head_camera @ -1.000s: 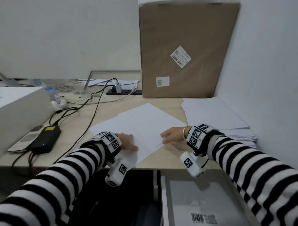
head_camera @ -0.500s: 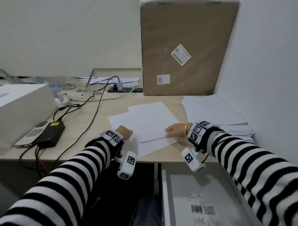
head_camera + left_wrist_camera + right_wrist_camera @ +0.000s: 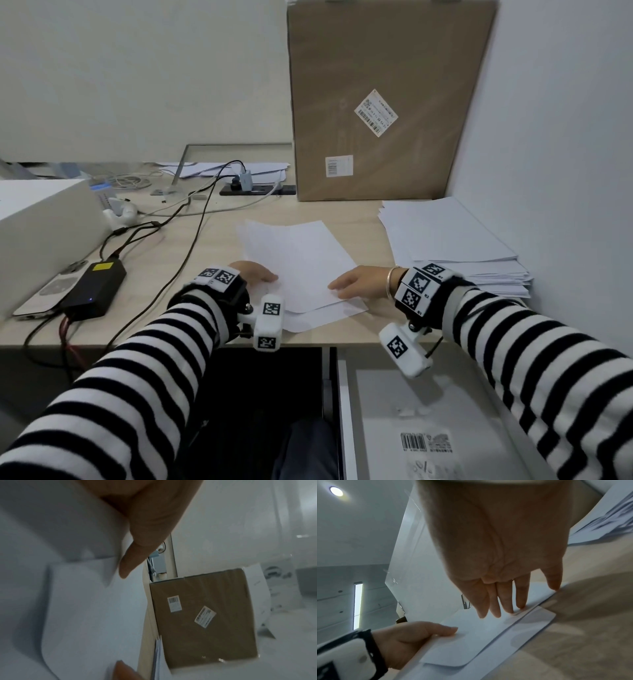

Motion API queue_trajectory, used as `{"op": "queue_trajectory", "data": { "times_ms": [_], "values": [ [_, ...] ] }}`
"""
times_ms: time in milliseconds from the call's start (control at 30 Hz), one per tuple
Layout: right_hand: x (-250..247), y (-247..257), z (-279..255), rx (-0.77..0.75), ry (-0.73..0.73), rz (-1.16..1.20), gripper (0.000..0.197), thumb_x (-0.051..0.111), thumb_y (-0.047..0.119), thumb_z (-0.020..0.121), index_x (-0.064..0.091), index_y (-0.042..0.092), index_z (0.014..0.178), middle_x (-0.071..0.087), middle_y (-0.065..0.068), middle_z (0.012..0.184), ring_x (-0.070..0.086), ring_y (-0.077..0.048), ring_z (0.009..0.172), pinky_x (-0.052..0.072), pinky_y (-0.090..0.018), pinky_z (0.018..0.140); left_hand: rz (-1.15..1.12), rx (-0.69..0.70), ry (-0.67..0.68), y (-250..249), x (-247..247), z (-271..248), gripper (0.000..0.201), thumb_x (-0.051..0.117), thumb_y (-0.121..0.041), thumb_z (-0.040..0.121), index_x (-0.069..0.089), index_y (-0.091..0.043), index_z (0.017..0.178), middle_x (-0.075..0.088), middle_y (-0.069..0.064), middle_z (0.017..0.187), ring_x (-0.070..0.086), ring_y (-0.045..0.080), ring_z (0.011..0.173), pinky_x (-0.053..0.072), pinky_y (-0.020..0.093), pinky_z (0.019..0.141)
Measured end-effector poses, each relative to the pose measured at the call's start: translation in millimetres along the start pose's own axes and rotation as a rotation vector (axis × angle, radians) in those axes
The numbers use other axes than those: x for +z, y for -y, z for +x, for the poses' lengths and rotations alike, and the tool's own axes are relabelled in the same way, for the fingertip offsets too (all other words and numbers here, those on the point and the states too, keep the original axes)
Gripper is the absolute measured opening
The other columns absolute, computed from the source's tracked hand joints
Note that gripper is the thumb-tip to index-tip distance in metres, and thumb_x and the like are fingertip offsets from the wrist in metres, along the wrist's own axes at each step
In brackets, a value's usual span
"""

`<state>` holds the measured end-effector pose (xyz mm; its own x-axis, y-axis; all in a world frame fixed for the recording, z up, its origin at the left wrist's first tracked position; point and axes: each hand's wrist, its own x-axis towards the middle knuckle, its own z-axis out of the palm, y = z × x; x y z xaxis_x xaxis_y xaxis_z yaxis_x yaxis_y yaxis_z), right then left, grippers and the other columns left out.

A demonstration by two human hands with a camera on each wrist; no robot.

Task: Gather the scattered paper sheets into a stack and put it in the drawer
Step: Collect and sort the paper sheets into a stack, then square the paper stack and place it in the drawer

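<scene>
A few white paper sheets (image 3: 301,263) lie overlapped in the middle of the desk, their near corners fanned out. My left hand (image 3: 258,274) is at their left edge; in the right wrist view its thumb (image 3: 447,630) lies on top of the sheets (image 3: 471,639) with the fingers curled under the edge. My right hand (image 3: 352,284) is at the right edge, and its straight fingertips (image 3: 510,609) press on the paper. The open drawer (image 3: 342,394) sits below the desk front on the right, with a flat grey barcoded package inside.
A tall paper stack (image 3: 452,246) lies at the right by the wall. A cardboard box (image 3: 376,102) stands behind. At the left are a white box (image 3: 41,222), a black power adapter (image 3: 92,287) and cables (image 3: 191,236).
The sheets have been drawn together from a wide spread into a narrower overlapped pile. My left hand moved right with them, and my right hand stayed at their right edge.
</scene>
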<state>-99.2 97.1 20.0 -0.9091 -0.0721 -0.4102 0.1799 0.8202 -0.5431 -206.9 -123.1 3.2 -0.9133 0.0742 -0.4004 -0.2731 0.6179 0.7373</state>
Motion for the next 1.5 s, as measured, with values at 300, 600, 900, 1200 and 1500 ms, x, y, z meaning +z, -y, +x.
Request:
{"op": "queue_trajectory", "data": {
  "times_ms": [300, 600, 900, 1200, 1500],
  "values": [
    [-43.9, -18.7, -3.8, 0.054, -0.537, 0.63, 0.062, 0.07, 0.023, 0.084, 0.038, 0.011, 0.136, 0.05, -0.004, 0.131, 0.048, -0.023, 0.122, 0.038, -0.032, 0.097, -0.379, 0.404, 0.211, -20.8, -18.9, -36.8, 0.03, 0.055, 0.004, 0.09, 0.055, -0.001, 0.12, 0.064, 0.017, 0.113, 0.064, 0.03, 0.092, 0.053, 0.039, 0.08],
    [-61.8, 6.7, -9.9, -0.256, -0.548, 1.03, 0.024, 0.063, 0.001, 0.085, 0.062, 0.015, 0.104, 0.067, -0.001, 0.098, 0.064, -0.013, 0.085, 0.052, -0.025, 0.077, -0.591, 0.503, 0.275, -45.8, -21.0, -44.9, 0.033, 0.065, -0.001, 0.084, 0.062, -0.004, 0.117, 0.072, 0.009, 0.109, 0.07, 0.023, 0.097, 0.058, 0.033, 0.08],
    [-35.6, -13.2, 0.2, -0.094, -0.507, 0.725, 0.038, 0.063, 0.008, 0.087, 0.055, 0.005, 0.124, 0.063, -0.012, 0.119, 0.061, -0.029, 0.107, 0.047, -0.044, 0.099, -0.551, 0.372, 0.081, -44.8, 13.7, -29.7, 0.033, 0.061, -0.014, 0.092, 0.058, 0.005, 0.119, 0.065, 0.019, 0.113, 0.063, 0.033, 0.1, 0.05, 0.042, 0.092],
    [-97.8, -84.2, -53.8, 0.057, -0.799, 0.565, 0.004, 0.062, 0.011, 0.086, 0.065, 0.012, 0.083, 0.063, -0.005, 0.082, 0.059, -0.021, 0.077, 0.046, -0.025, 0.061, -0.437, 0.424, 0.294, -116.3, 52.3, -35.6, 0.034, 0.047, 0.009, 0.093, 0.051, 0.009, 0.127, 0.059, 0.02, 0.126, 0.059, 0.034, 0.107, 0.048, 0.041, 0.089],
    [-120.0, -171.0, -69.0, 0.476, -0.854, 0.366, 0.056, 0.057, 0.013, 0.087, 0.035, 0.003, 0.138, 0.051, -0.015, 0.132, 0.05, -0.033, 0.121, 0.041, -0.032, 0.096, -0.144, 0.269, 0.389, -163.6, 164.7, -26.4, 0.02, 0.05, -0.001, 0.094, 0.055, -0.009, 0.112, 0.06, 0.012, 0.115, 0.056, 0.022, 0.093, 0.046, 0.03, 0.081]
  ]
}}
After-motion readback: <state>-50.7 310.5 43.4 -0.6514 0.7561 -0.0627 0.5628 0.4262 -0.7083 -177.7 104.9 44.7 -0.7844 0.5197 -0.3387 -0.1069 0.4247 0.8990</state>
